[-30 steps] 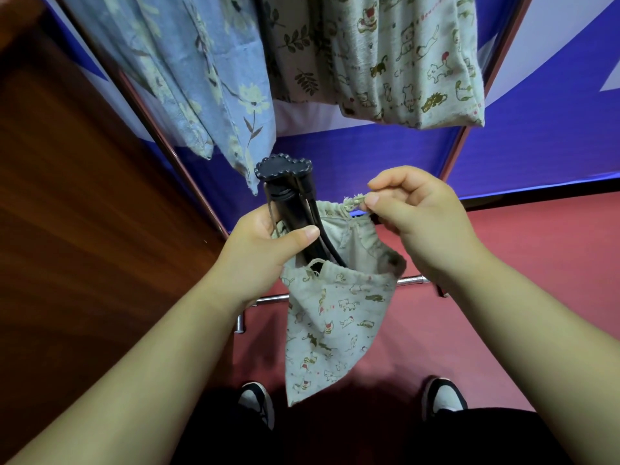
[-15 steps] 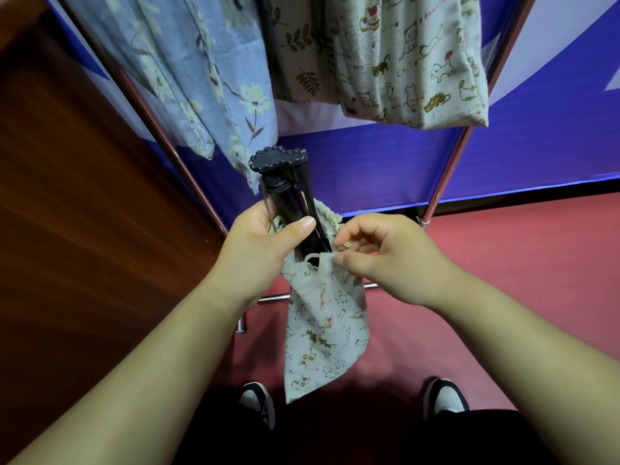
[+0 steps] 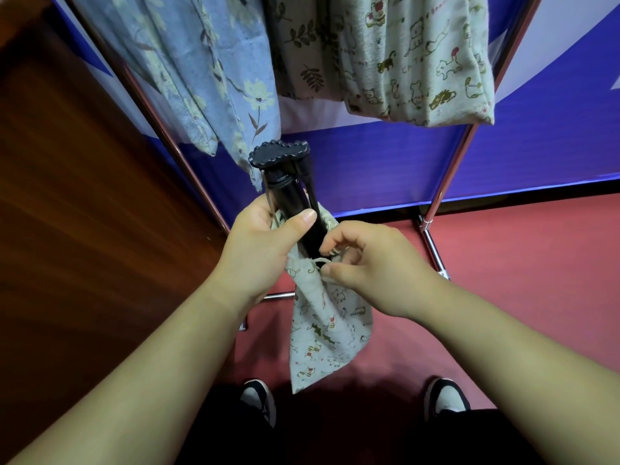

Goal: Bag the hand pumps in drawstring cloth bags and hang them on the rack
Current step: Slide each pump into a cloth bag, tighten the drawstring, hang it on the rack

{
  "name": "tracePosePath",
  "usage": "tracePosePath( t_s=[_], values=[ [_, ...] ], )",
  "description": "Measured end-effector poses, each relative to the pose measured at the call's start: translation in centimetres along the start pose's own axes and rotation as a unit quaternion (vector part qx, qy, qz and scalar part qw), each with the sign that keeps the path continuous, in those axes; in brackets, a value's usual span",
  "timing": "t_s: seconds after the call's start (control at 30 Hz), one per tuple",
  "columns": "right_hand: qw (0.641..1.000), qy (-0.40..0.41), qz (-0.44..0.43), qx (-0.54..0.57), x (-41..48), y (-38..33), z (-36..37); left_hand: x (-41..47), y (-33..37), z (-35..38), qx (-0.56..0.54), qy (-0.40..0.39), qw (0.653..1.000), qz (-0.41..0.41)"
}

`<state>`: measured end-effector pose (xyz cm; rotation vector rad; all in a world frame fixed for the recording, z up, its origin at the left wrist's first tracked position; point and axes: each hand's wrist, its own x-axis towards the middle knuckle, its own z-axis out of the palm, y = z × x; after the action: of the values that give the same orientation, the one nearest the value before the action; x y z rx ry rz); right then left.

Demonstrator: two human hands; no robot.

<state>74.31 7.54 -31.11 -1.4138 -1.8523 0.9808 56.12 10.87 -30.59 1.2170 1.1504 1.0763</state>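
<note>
Red floor [image 3: 510, 270] runs under a blue backdrop [image 3: 520, 156], with a dark wooden panel [image 3: 84, 203] filling the left side. Chrome poles of the rack [image 3: 448, 176] rise on both sides, and three filled cloth bags hang from above: a blue floral bag [image 3: 214, 72], a leaf-print bag [image 3: 302, 55] and a cat-print bag [image 3: 419, 62] side by side. Held in front of them, the black hand pump [image 3: 288, 196] stands nearly upright with its lower end inside the mouth of a pale drawstring bag [image 3: 328, 317] printed with small animals, while its scalloped top sticks well clear above the cloth. The left hand [image 3: 258, 250] grips the pump barrel together with the near edge of the bag mouth, thumb laid across the barrel. The right hand [image 3: 372, 266] pinches the drawstring [image 3: 320, 261] at the bag's rim between thumb and curled forefinger (its other fingers are curled loosely behind). The bag's lower part hangs limp and flat below both hands. Two dark shoes [image 3: 258, 397] with pale toes show at the bottom edge.
</note>
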Motion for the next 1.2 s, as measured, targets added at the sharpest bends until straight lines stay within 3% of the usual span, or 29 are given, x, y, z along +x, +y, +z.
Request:
tracePosePath(
  t_s=[0.2, 0.43, 0.63, 0.87, 0.97, 1.2],
  values=[
    [0.998, -0.038, 0.042, 0.033, 0.3, 0.6, 0.2, -0.1, -0.2, 0.0, 0.034, 0.000, 0.999, -0.011],
    [0.995, -0.083, 0.042, -0.043, 0.4, 0.5, -1.2, -0.2, -0.6, 0.0, 0.061, -0.007, 0.998, -0.027],
    [0.986, 0.009, 0.067, 0.149, 0.7, 0.6, -2.8, 0.3, -1.5, -0.8, 0.076, -0.043, 0.995, -0.040],
    [0.971, 0.010, 0.026, 0.238, 0.6, 0.1, -3.6, 0.3, -1.3, -1.3, 0.027, -0.136, 0.985, -0.103],
    [0.978, -0.014, -0.037, 0.204, 0.2, -0.2, -4.1, 0.2, -0.6, -1.5, 0.014, -0.165, 0.978, -0.125],
    [0.985, -0.031, -0.168, -0.019, -0.3, -1.6, -4.5, -0.3, 0.9, -1.5, 0.010, -0.198, 0.965, -0.171]
  ],
)
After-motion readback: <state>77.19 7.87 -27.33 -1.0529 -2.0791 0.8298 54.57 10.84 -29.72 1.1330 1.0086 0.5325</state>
